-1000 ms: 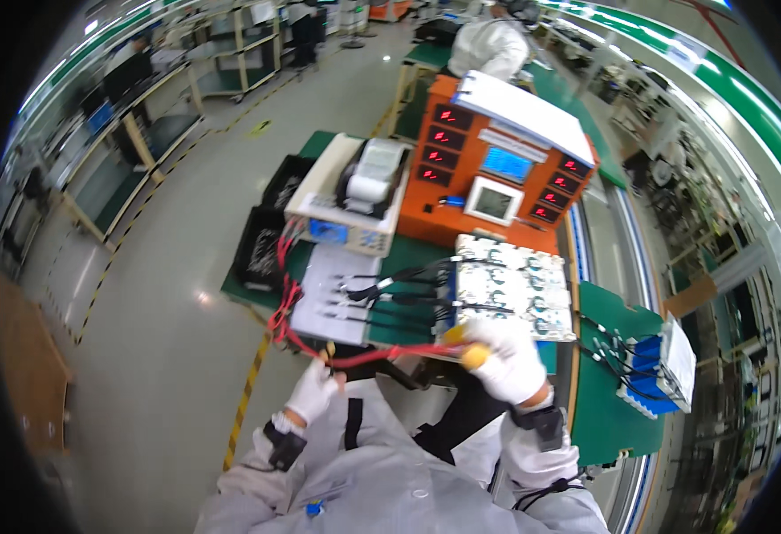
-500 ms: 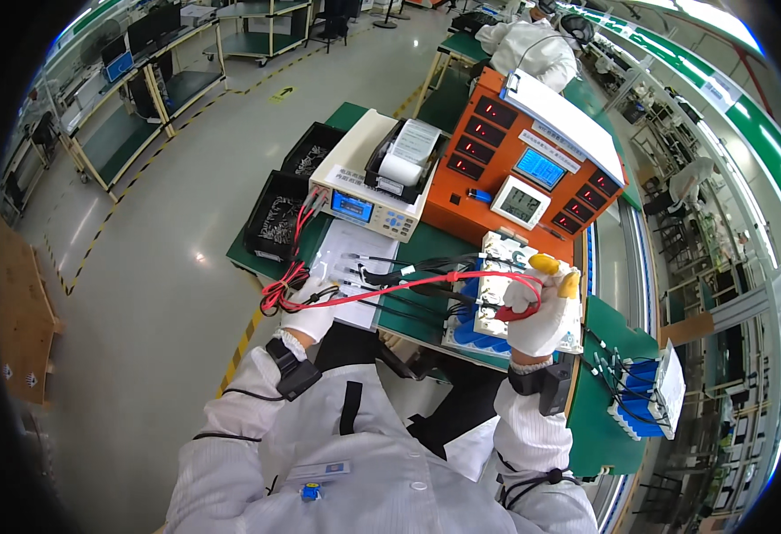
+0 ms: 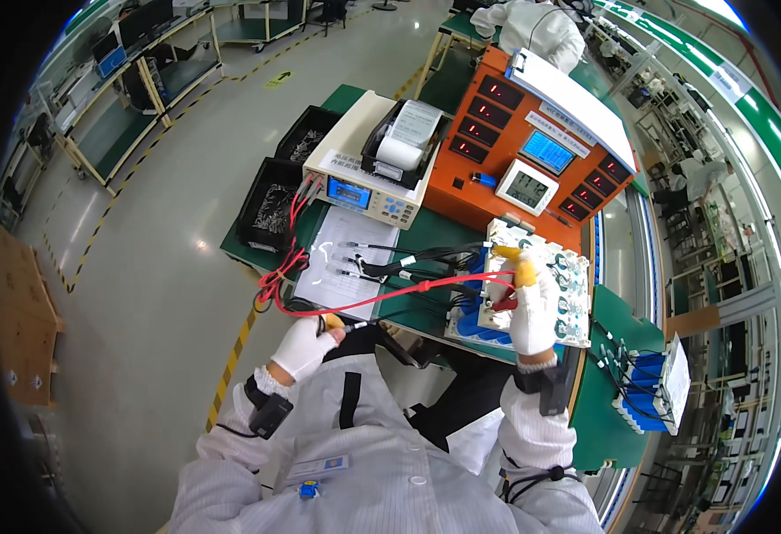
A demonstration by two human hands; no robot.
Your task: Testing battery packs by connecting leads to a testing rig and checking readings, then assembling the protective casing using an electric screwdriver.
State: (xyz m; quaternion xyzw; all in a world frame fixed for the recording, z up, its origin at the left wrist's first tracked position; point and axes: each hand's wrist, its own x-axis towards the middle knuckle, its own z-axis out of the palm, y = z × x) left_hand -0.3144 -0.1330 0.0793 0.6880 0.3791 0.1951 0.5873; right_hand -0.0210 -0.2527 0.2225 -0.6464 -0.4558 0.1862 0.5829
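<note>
My left hand (image 3: 306,347), in a white glove with bare or yellow-tipped fingers, pinches the end of a black cable (image 3: 361,326) at the bench's front edge. My right hand (image 3: 534,311), gloved with yellow fingertips, is over the white-topped battery pack (image 3: 570,307) and closed on a red test clip (image 3: 504,303); the clip's jaws are hidden. A red test lead (image 3: 368,301) sags between the hands and loops up to the beige meter (image 3: 374,203). More black cables (image 3: 426,262) run left from the pack's blue cells, their ends lying on a white sheet (image 3: 326,289).
An orange instrument box (image 3: 462,198) with red displays stands behind the pack. Two black bins (image 3: 268,206) of small metal parts sit left of the meter. A label printer (image 3: 406,147) rests on the meter. Another blue-celled pack (image 3: 653,392) lies at right. A person (image 3: 533,31) works beyond.
My left hand has moved down toward me, off the red lead's coil, and now pinches a black cable end. My right hand stays at the pack, its fingers shifted slightly.
</note>
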